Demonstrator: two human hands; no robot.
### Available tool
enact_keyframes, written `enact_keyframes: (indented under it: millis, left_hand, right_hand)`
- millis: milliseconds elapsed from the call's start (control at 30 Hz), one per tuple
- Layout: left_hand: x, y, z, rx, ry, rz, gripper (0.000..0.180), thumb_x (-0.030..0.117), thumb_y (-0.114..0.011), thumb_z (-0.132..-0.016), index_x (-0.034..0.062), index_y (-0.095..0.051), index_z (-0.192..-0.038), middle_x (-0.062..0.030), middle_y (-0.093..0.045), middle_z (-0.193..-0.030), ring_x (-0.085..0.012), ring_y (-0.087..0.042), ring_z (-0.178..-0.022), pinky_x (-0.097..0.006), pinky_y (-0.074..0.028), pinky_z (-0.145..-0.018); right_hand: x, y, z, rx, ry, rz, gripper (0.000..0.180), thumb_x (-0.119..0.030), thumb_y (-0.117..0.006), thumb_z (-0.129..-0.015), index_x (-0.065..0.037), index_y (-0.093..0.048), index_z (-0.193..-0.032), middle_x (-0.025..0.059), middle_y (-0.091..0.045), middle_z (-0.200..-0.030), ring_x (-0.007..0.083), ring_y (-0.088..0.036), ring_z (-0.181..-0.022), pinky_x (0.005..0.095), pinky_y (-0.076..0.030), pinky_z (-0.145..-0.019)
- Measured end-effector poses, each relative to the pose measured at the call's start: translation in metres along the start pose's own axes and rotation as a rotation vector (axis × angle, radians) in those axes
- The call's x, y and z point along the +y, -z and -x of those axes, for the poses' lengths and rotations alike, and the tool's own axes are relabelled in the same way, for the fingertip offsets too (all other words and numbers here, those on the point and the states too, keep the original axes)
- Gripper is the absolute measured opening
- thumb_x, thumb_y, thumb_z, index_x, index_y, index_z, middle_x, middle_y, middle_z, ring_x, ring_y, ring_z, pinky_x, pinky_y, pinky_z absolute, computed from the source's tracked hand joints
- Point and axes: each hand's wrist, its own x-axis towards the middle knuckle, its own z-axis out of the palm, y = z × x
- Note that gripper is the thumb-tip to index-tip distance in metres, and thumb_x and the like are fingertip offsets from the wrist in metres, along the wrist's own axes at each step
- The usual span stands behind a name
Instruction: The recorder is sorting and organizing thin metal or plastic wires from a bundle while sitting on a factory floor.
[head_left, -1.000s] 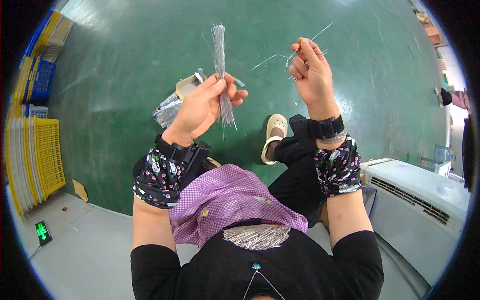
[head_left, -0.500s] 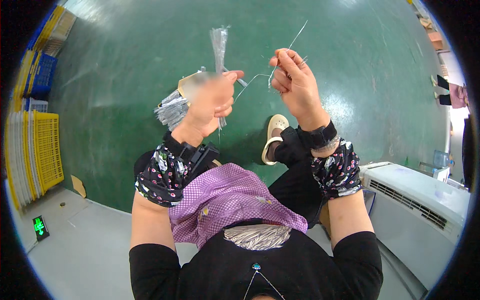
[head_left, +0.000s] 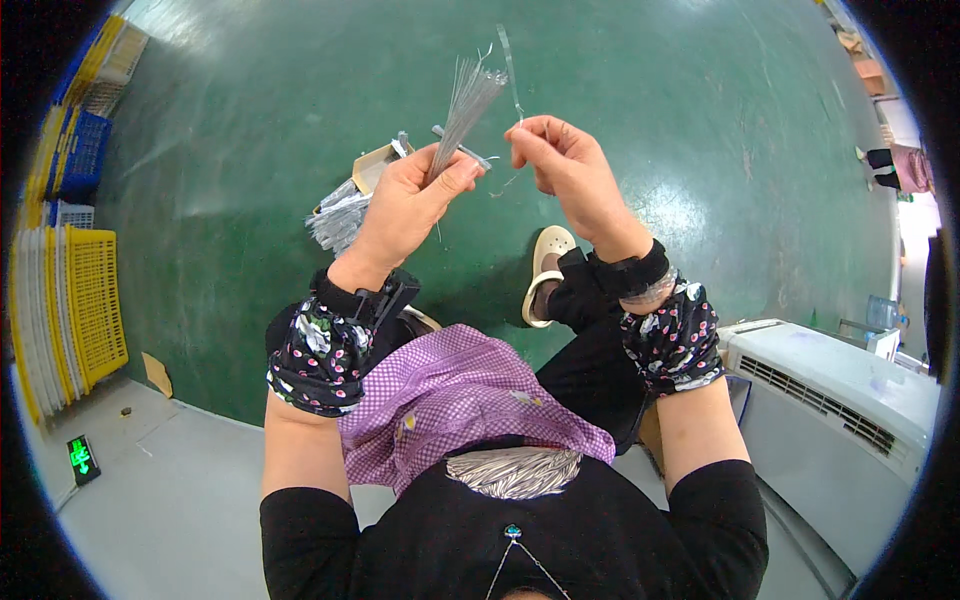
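Now | left hand (head_left: 405, 205) fingers clamped on bundle of thin metal wires (head_left: 462, 105), held upright above green floor (head_left: 250, 150) | right hand (head_left: 565, 165) fingers pinched on single wire (head_left: 510, 70) just right of bundle | step: likely separating one strand; next calls for steady pull clear.

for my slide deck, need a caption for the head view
Left hand grips a bundle of thin wires while right hand pinches one strand.

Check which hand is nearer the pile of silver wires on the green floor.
Left. The left hand holds a wire bundle just right of and above the floor pile. The right hand pinches a single wire farther right.
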Motion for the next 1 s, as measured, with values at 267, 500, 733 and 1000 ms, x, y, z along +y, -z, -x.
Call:
enact_keyframes:
  millis: [267,500,733,1000]
  left_hand:
    - [0.004,-0.004,-0.002,0.006,-0.101,-0.194,0.024,0.025,-0.058,-0.086,0.0021,-0.061,-0.093,0.0044,-0.056,-0.075,-0.0019,-0.047,-0.069,-0.018,-0.037,-0.06]
    - [0.007,0.003,-0.003,0.099,-0.114,-0.308,0.024,0.025,-0.061,-0.084,0.0018,-0.062,-0.088,0.0045,-0.054,-0.066,-0.0021,-0.046,-0.062,-0.018,-0.036,-0.054]
    - [0.001,0.022,0.0,0.153,-0.028,-0.342,0.026,0.026,-0.064,-0.082,-0.0005,-0.062,-0.083,0.0038,-0.054,-0.066,-0.0025,-0.046,-0.061,-0.019,-0.037,-0.054]
    - [-0.011,0.044,-0.002,0.476,-0.184,-0.015,0.021,0.023,-0.059,-0.086,0.0027,-0.059,-0.084,0.0074,-0.044,-0.062,0.0008,-0.032,-0.051,-0.016,-0.022,-0.044]
  right_hand:
    - [0.003,-0.004,0.0,-0.123,0.142,0.242,0.021,-0.017,-0.055,-0.086,0.002,-0.059,-0.093,0.0013,-0.061,-0.08,0.0075,-0.055,-0.077,0.0219,-0.042,-0.071]
    - [0.004,-0.003,0.006,-0.124,0.071,0.315,0.022,-0.018,-0.053,-0.087,0.001,-0.061,-0.092,-0.0037,-0.05,-0.066,0.004,-0.043,-0.061,0.0198,-0.035,-0.055]
    - [0.012,0.016,0.016,-0.129,0.094,0.486,0.023,-0.021,-0.052,-0.087,-0.001,-0.063,-0.091,-0.0066,-0.042,-0.062,0.0027,-0.035,-0.057,0.0196,-0.028,-0.049]
    - [0.02,0.03,0.014,-0.043,0.05,0.283,0.022,-0.021,-0.052,-0.088,-0.002,-0.061,-0.092,-0.0075,-0.037,-0.058,0.0026,-0.03,-0.052,0.0196,-0.025,-0.047]
